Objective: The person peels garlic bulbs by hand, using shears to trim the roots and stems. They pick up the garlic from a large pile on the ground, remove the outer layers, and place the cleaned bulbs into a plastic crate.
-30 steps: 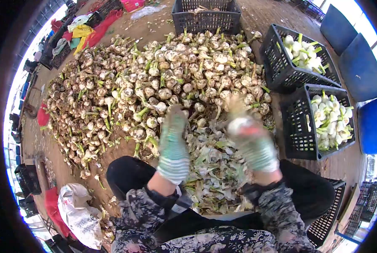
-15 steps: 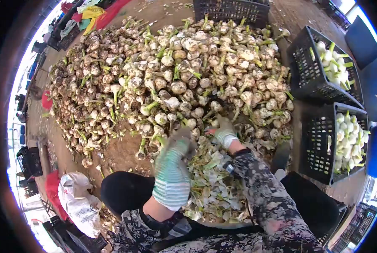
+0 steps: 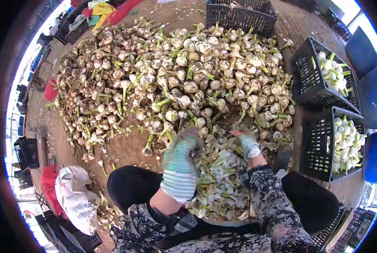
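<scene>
A large heap of garlic bulbs with cut green stems, many soiled with earth, spreads in front of me. My left hand, in a green-and-white striped glove, is curled at the heap's near edge; its fingertips are blurred and what they hold is hidden. To its right my right hand, also gloved, is closed above the peelings, with a small red strip at its fingers that I cannot identify. Between and below both hands lie loose garlic skins.
Two black crates of white, peeled garlic stand at the right, beside blue panels. Another black crate is behind the heap. A white sack lies at the left near my knee. Coloured bags lie far left.
My right hand has drawn back from the heap, to the right and slightly down, over the peelings. My left hand has shifted slightly right. The whole view has tilted a little.
</scene>
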Motion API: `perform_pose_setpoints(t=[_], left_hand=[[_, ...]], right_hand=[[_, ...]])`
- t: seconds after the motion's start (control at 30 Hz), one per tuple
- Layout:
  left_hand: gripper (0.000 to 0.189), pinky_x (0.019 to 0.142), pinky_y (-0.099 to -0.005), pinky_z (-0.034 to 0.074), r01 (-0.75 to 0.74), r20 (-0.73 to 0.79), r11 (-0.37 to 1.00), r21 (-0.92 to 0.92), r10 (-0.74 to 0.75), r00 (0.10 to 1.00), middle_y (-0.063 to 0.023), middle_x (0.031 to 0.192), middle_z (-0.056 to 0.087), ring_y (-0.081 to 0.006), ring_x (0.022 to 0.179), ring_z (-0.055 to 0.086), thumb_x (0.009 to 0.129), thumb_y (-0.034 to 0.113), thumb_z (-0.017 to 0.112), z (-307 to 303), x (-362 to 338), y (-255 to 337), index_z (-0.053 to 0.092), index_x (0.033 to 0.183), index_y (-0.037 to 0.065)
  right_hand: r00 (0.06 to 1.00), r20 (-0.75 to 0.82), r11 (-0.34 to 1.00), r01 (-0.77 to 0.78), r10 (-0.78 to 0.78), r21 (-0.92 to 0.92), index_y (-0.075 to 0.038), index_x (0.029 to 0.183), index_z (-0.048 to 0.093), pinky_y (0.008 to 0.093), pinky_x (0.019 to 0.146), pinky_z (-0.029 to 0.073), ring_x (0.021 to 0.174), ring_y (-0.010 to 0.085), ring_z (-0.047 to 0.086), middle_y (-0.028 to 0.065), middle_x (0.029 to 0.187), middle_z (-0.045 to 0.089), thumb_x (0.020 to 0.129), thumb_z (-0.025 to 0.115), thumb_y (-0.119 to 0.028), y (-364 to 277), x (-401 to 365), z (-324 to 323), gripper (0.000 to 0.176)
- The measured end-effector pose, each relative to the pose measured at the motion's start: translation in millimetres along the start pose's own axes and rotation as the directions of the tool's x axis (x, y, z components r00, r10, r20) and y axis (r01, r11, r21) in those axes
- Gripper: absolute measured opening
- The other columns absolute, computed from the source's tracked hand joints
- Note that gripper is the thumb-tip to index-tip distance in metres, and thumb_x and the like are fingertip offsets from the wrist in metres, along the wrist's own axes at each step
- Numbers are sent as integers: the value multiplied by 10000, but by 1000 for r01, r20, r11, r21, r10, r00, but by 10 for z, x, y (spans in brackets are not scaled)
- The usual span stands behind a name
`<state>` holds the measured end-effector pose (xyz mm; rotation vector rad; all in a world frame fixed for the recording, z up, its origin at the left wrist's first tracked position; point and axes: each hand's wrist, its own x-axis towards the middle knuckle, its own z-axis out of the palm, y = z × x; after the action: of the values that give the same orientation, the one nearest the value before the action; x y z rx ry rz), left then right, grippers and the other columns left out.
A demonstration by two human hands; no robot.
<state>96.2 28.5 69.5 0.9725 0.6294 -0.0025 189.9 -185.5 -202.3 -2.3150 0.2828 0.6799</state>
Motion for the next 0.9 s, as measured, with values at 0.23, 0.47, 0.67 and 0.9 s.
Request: perform_pose_setpoints(t=[0.23, 0.47, 0.67, 0.9], left_hand=[[300, 730, -297, 403, -118, -46, 992, -35, 117, 992, -59, 941, 568, -157, 794, 521, 814, 178, 515, 26, -67, 225, 538, 1051, -5], [338, 750, -262, 415, 50, -13, 989, 140, -49, 999, -53, 944, 568, -134, 784, 525, 798, 151, 523, -127, 394, 14, 519, 1091, -18], [351, 715, -286, 443, 214, 28, 976, 34, -215, 976, -67, 1013, 533, -148, 797, 531, 831, 204, 493, -285, 878, -261, 493, 1137, 33], [406, 804, -350, 474, 432, 427, 859, -273, -294, 855, -50, 1061, 549, -173, 918, 546, 899, 316, 432, -54, 812, -103, 430, 1202, 45]], right_hand=[[979, 200, 361, -202, 41, 910, -95, 1340, 203, 494, 777, 447, 1022, 367, 499, 213, 1304, 324, 768, 517, 11, -718, 270, -229, 661], [989, 143, 797, -117, 38, 593, -143, 1233, 382, 420, 816, 451, 979, 356, 525, 208, 1121, 512, 740, 620, -171, -1561, 717, -93, 548], [890, 199, -61, -244, -410, 968, 0, 1228, 355, 324, 824, 474, 946, 234, 558, 144, 1116, 517, 713, 669, -200, -1615, -170, -453, 635], [867, 202, 307, -61, -455, 950, 43, 1303, 219, 376, 845, 466, 1016, 261, 518, 143, 1238, 405, 646, 722, -354, -1599, -1097, -543, 917]])
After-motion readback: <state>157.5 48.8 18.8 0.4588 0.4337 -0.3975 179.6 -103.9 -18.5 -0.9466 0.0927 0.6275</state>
